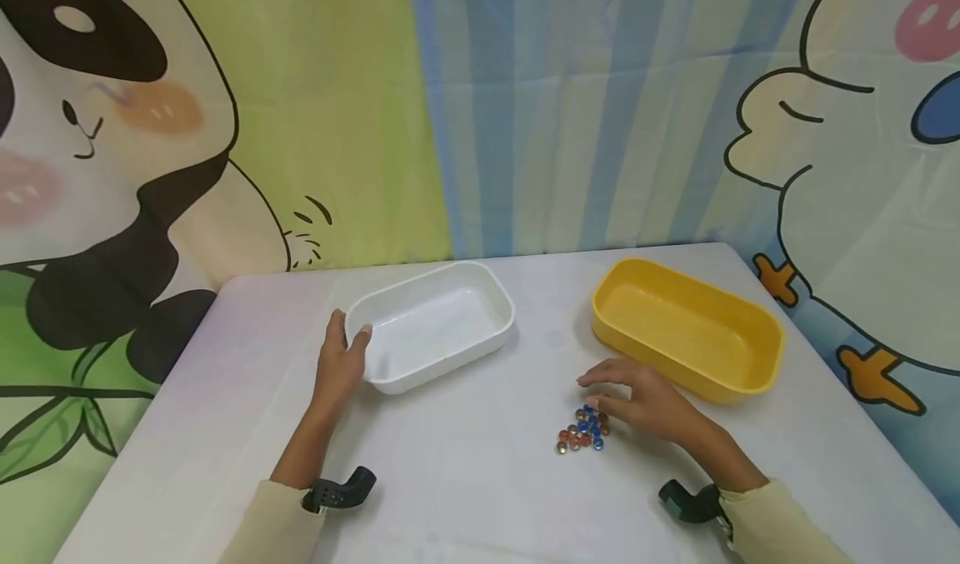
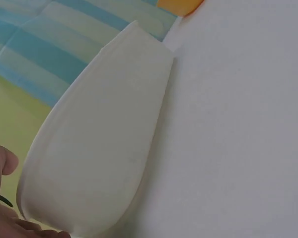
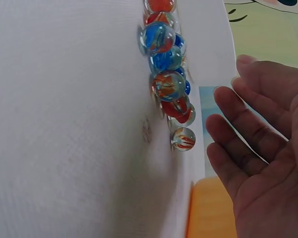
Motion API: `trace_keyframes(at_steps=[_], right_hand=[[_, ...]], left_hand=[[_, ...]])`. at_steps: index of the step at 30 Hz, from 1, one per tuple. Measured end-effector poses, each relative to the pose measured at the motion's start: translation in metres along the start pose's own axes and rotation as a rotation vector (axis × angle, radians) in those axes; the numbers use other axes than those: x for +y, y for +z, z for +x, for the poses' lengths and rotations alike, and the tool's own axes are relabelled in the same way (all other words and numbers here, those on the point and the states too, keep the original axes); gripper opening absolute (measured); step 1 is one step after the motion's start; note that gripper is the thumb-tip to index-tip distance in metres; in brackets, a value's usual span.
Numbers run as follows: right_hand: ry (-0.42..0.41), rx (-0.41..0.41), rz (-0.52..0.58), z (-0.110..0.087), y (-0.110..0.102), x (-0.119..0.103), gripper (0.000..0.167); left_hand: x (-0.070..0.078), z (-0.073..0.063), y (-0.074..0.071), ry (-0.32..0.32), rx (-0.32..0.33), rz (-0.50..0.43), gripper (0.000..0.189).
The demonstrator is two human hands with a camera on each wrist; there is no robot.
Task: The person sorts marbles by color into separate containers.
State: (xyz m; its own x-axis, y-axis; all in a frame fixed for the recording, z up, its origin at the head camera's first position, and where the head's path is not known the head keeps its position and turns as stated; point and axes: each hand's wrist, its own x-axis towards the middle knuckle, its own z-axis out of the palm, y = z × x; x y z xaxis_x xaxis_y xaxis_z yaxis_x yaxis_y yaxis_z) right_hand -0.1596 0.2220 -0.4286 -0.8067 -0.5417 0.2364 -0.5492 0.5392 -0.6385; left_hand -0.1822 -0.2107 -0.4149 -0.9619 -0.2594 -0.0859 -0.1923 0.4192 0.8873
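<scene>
Currently right hand (image 1: 643, 397) hovers, fingers (image 3: 249, 122) loosely spread; glass marbles (image 1: 583, 431) clustered on table (image 1: 457, 472) just beside it; left hand (image 1: 341, 368) grips white tray (image 1: 435, 326) by left end; yellow tray (image 1: 686, 322) beyond right hand.

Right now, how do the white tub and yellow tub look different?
The left hand holds the white tub; neither hand holds the yellow tub. In the head view, going right, the white tub slants farther away; the yellow tub slants nearer. Both are open-topped, rounded rectangles.

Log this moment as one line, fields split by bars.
left hand: grips white tray by one end | right hand: near marbles, holding nothing | marbles: clustered on table | yellow tray: beyond right hand
</scene>
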Motion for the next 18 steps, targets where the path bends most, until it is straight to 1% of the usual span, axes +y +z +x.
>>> trace_keyframes(at_steps=[2,7,9,13,15,18], right_hand=[[0.005,-0.02,0.012,0.001,0.001,0.002,0.023],[0.005,-0.056,0.09,0.0,0.005,0.007,0.023],[0.013,-0.069,0.122,0.0,0.008,0.009,0.023],[0.041,-0.094,0.161,-0.001,0.009,0.011,0.023],[0.055,-0.103,0.166,-0.001,0.009,0.01,0.023],[0.067,-0.118,0.165,-0.001,0.008,0.01,0.023]], left_hand=[[-0.003,0.0,0.005,-0.012,0.014,-0.038,0.074],[-0.01,-0.001,0.012,-0.049,0.03,-0.084,0.068],[-0.012,-0.002,0.014,-0.053,0.031,-0.121,0.064],[-0.016,-0.003,0.016,-0.034,0.031,-0.209,0.059],[-0.016,-0.002,0.017,-0.035,0.031,-0.231,0.058],[-0.017,-0.001,0.019,-0.044,0.013,-0.23,0.059]])
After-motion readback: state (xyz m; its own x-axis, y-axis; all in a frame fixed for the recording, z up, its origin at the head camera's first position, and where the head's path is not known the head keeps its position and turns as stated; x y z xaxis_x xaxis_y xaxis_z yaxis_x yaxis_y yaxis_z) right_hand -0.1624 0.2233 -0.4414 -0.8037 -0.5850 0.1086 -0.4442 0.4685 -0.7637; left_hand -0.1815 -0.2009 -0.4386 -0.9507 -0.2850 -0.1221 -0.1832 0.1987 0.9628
